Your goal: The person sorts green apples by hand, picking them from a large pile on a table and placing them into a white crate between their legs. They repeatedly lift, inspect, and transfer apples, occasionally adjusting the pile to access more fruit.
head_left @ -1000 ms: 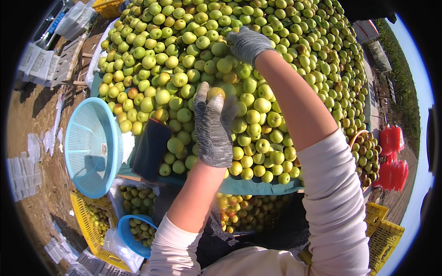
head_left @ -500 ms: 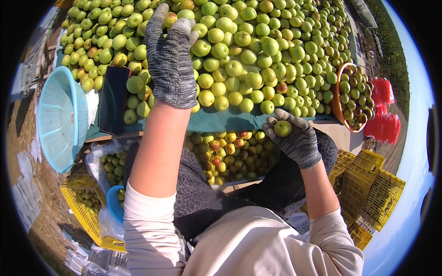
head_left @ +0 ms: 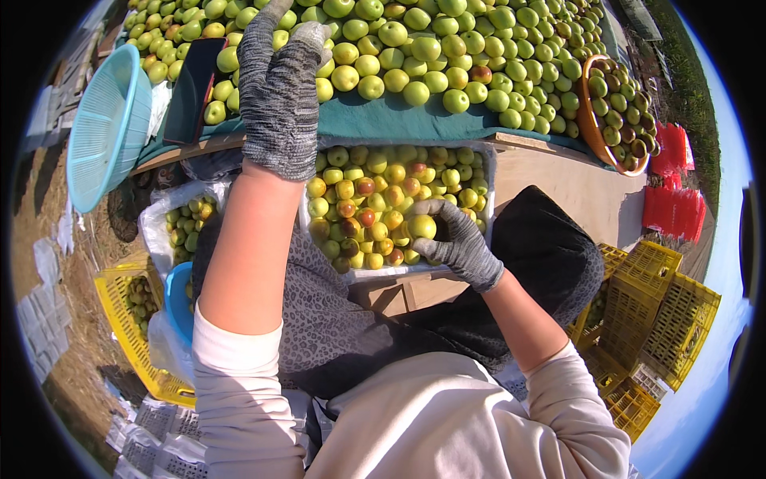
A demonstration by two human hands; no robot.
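Observation:
A broad pile of green jujubes (head_left: 427, 48) covers the green cloth (head_left: 383, 120) on the table ahead. My left hand (head_left: 279, 100), in a grey knit glove with pale fingertips, reaches over the pile with its fingers apart, next to several jujubes; its fingertips run near the upper edge of the picture. In my right hand (head_left: 469, 249), gloved the same way, a single yellow-green jujube (head_left: 422, 227) is held at the fingertips. That hand hovers over a white-lined box (head_left: 491, 180) of yellow-green and reddish jujubes, low between the table and my lap.
A dark phone (head_left: 193, 92) and a light-blue plastic basket (head_left: 102, 132) are at the table's left. An orange bowl (head_left: 588, 108) of browner jujubes sits at its right end, beside red bags (head_left: 674, 211). Yellow crates (head_left: 638, 307) stand low right; another yellow crate (head_left: 132, 343) is low left.
My right hand has moved down and left with the jujube, from the cloth's edge to over the box. The view has tipped downward, showing more of the box. My left hand stays over the pile.

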